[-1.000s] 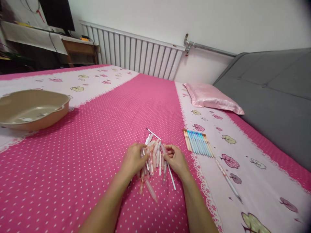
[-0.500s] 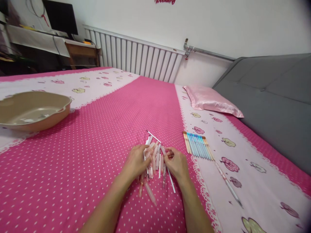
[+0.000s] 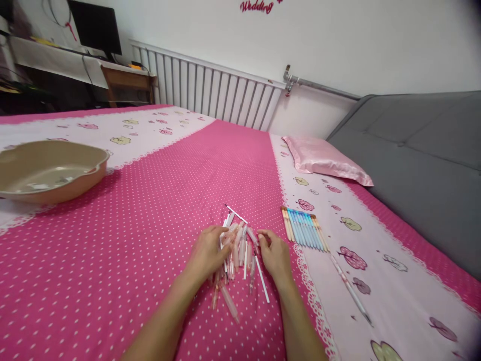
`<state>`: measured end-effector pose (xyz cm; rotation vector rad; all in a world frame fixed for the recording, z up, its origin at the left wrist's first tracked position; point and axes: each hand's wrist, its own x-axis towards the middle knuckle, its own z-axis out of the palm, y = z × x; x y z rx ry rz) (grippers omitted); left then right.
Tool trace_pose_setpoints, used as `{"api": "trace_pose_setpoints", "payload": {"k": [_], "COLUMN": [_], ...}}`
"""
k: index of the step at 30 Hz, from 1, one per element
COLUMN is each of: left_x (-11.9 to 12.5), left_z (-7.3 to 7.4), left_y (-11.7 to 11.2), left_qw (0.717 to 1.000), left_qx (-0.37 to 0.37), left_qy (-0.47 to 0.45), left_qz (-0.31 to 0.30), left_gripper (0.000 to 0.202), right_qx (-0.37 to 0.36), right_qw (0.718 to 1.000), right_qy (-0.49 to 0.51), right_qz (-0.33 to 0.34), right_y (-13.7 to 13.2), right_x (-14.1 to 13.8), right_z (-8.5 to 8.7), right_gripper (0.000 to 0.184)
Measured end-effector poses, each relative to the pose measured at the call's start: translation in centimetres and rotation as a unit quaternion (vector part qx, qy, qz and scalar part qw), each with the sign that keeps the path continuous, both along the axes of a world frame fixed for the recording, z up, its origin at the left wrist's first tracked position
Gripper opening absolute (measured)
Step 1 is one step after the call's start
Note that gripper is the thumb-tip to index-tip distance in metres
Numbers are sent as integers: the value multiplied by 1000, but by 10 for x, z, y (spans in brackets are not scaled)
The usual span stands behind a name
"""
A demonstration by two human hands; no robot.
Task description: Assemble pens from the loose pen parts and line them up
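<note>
Translucent pink-and-white slender plastic tubes lie heaped at lower centre; the left hand cups their edge, grip unclear; the right hand, fingers parted, seems empty. Light touches suit loose pieces.

Both forearms reach in from the near edge, bare, angled toward each other so that the hands lie closer together than the elbow ends. The left forearm slants from near left up toward the right; the right forearm slants from near right up toward the left, more steeply. The left hand shows its back, its fingers bent and pointing right, the thumb stretched out on the near side. The right hand is apart from it, back upward, fingers loosely curled toward the left, the thumb beside the index finger; whether their tips meet is unclear.
</note>
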<state>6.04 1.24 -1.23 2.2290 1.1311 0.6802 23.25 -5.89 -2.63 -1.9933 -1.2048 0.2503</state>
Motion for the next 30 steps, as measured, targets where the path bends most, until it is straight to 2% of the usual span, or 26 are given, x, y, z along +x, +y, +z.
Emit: {"api": "trace_pose_setpoints", "payload": {"k": [5,11,15,19,22,24,27,30], "left_x": [0,0,-1,0,1,2,3,3], "left_z": [3,7,6,7,11,14,17,18], "left_y": [-1,-2,-2,-2,-4,-7,-10,-11], "left_qw": [1000,1000,1000,999,996,993,987,982], "left_qx": [-2,-1,3,13,23,26,41,126], "left_qy": [-3,-5,-20,-48,-84,-118,-155,-131], "left_qz": [5,9,14,22,16,5,-8,-44], "left_gripper": [31,30,29,29,29,31,46,50], "right_qx": [12,11,40,108,112,101,90,93], "right_qw": [997,998,992,951,907,890,883,889], "right_qy": [71,62,119,290,402,436,441,424], "right_qz": [19,4,-18,5,50,86,131,145], "right_y": [1,1,2,2,1,0,-3,-4], "right_x": [0,0,4,3,-4,-10,-16,-20], "right_z": [-3,-3,-4,0,9,16,24,29], "right_gripper": [33,18,24,34,37,37,35,33]}}
